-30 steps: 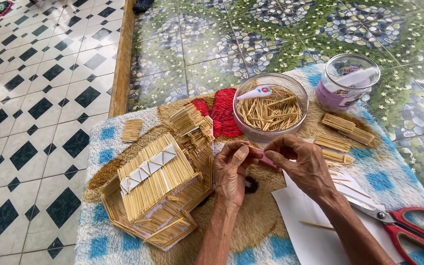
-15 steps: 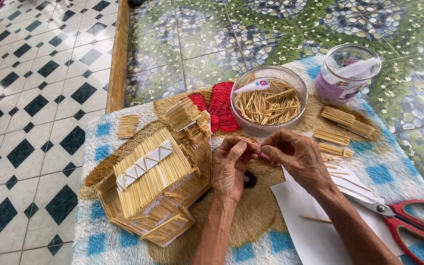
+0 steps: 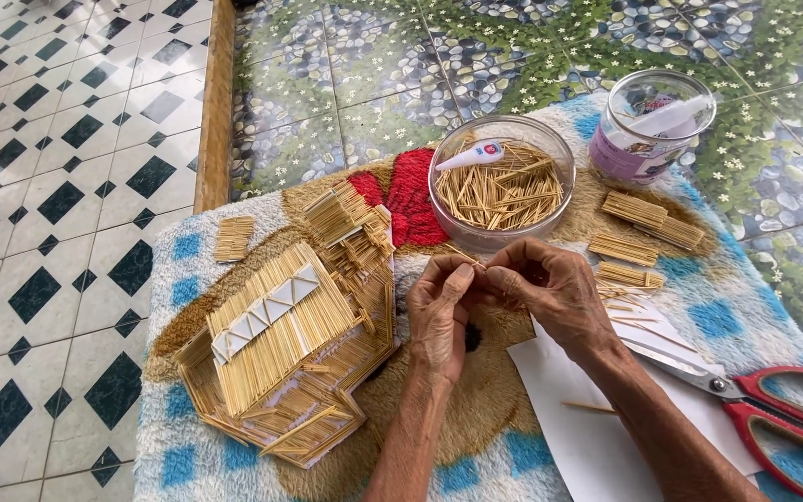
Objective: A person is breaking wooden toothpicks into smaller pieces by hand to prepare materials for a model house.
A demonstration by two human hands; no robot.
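Note:
My left hand (image 3: 442,311) and my right hand (image 3: 555,293) meet over the rug, fingertips pinched together on a thin toothpick (image 3: 465,256) that sticks out toward the bowl. To their left sits a model house (image 3: 285,339) built of toothpicks, with white paper triangles along its roof. Just beyond my hands stands a clear glass bowl (image 3: 550,147) full of loose toothpicks, with a small white glue tube (image 3: 469,155) resting on them.
A clear jar (image 3: 652,125) stands at the back right. Glued toothpick panels (image 3: 638,212) lie right of the bowl, another panel (image 3: 232,238) at the left. White paper (image 3: 578,418) and red-handled scissors (image 3: 755,409) lie at the lower right on the fluffy patterned rug (image 3: 178,446).
The view has shifted slightly. My hands have stayed together, working the toothpick between the fingertips; nothing else has moved.

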